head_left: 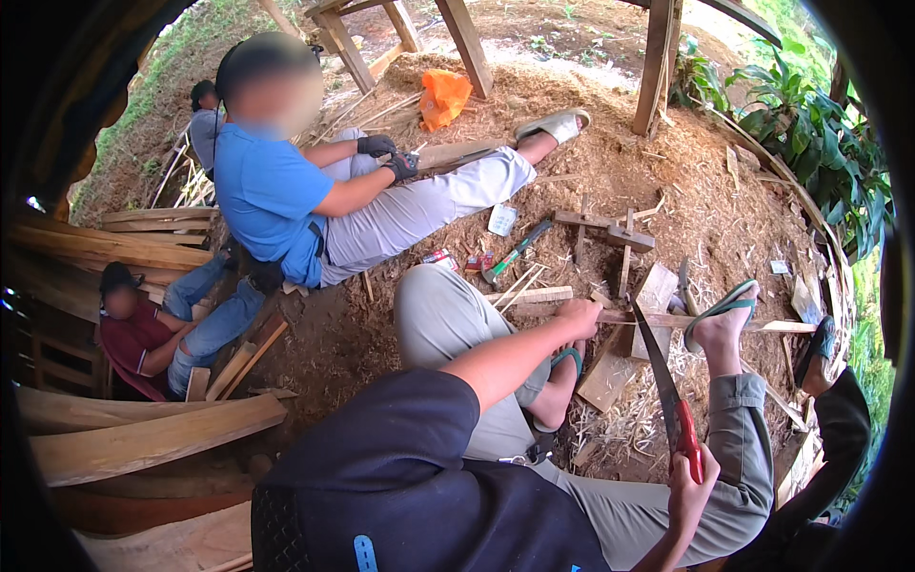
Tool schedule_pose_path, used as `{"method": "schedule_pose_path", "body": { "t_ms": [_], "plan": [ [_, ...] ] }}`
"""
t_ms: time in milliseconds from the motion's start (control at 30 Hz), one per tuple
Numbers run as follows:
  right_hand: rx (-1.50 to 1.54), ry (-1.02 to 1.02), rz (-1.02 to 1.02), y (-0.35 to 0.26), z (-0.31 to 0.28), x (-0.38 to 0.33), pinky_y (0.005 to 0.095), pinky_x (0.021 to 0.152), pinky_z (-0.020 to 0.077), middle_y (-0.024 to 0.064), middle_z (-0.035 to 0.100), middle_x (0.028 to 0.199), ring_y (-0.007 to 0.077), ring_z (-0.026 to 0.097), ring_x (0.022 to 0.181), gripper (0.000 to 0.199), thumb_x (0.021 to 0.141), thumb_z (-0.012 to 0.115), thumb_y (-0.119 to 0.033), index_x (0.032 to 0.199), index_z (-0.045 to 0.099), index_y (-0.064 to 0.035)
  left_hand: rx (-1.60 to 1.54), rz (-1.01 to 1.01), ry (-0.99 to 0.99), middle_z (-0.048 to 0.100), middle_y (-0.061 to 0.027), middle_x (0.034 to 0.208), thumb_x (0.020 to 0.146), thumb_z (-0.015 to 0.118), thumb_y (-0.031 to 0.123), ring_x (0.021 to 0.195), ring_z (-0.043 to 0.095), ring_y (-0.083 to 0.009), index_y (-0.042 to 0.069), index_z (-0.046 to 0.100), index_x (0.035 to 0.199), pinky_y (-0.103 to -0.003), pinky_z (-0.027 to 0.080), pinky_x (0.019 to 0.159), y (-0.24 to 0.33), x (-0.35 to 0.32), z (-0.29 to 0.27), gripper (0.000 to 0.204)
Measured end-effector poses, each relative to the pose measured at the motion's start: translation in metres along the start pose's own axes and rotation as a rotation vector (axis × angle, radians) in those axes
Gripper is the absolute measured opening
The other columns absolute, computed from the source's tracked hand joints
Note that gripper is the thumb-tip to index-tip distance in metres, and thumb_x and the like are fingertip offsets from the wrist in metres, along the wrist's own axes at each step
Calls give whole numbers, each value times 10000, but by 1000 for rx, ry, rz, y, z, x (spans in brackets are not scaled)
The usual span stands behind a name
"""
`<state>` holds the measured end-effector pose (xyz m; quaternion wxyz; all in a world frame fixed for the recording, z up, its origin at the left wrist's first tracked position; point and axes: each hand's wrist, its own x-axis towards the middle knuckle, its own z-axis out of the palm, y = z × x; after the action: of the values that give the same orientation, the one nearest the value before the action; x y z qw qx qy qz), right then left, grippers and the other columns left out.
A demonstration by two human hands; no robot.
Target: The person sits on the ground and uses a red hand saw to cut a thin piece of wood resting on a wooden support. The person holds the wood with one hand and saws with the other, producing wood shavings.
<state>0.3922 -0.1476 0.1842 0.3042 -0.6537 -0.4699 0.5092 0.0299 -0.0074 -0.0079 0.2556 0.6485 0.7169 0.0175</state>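
Note:
My left hand (578, 320) is closed around the near-left end of a narrow wooden strip (762, 325). Lower right, my right hand (692, 484) grips the red handle of a handsaw (660, 365). The saw's blade slants up and left, its tip end crossing the strip just right of my left hand; whether the teeth touch the wood I cannot tell. My foot (717, 334) in a green flip-flop rests at the strip's middle. Under the strip lie short boards (610, 367).
A wooden marking gauge (605, 229) and a green-and-red handled hammer (517, 254) lie on the shaving-covered ground. A co-worker in a blue shirt (272, 195) with dark gloves holds a board (453, 154). Another person sits left beside stacked planks (157, 439). An orange bag (444, 98) lies beyond.

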Motion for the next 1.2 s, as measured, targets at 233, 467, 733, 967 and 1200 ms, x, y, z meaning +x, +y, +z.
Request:
{"method": "schedule_pose_path", "body": {
  "t_ms": [233, 467, 733, 967, 1200],
  "plan": [
    [-59, -36, 6, 22, -19, 7, 299, 856, 484, 105, 570, 1111, 160, 582, 971, 432, 897, 727, -128, 1253, 562, 51, 38, -7, -60, 733, -182, 1069, 805, 691, 151, 998, 717, -350, 53, 716, 1046, -464, 583, 832, 21, 12, -10, 261],
    [-223, -22, -140, -30, -1, 2, 346, 725, 471, 123, 606, 825, 193, 579, 760, 278, 864, 702, -165, 1049, 670, 40, 44, -43, -222, 750, -174, 1011, 762, 730, 368, 959, 728, -336, 90, 747, 1089, -446, 580, 838, 5, 22, -12, 430],
    [-242, -71, -192, -47, 26, 20, 339, 548, 396, 84, 491, 606, 136, 470, 568, 158, 844, 647, -118, 828, 608, 34, 64, -151, -124, 729, -157, 1145, 836, 639, 261, 1066, 703, -348, 157, 745, 1104, -457, 555, 923, 17, 24, -8, 307],
    [-111, -156, -85, -35, 55, 25, 328, 557, 409, 45, 537, 638, 124, 492, 583, 161, 883, 643, -137, 867, 604, 18, 25, -152, -113, 739, -149, 1116, 837, 640, 264, 1065, 702, -335, 223, 739, 1140, -466, 551, 904, 13, 17, -14, 322],
    [72, -121, 51, -39, -20, 14, 231, 484, 379, -24, 550, 600, 46, 497, 520, 129, 841, 600, -128, 790, 633, -14, 14, -183, -153, 730, -147, 1134, 812, 637, 333, 1083, 686, -344, 246, 723, 1174, -467, 542, 921, 21, 18, -20, 382]
  ]
}}
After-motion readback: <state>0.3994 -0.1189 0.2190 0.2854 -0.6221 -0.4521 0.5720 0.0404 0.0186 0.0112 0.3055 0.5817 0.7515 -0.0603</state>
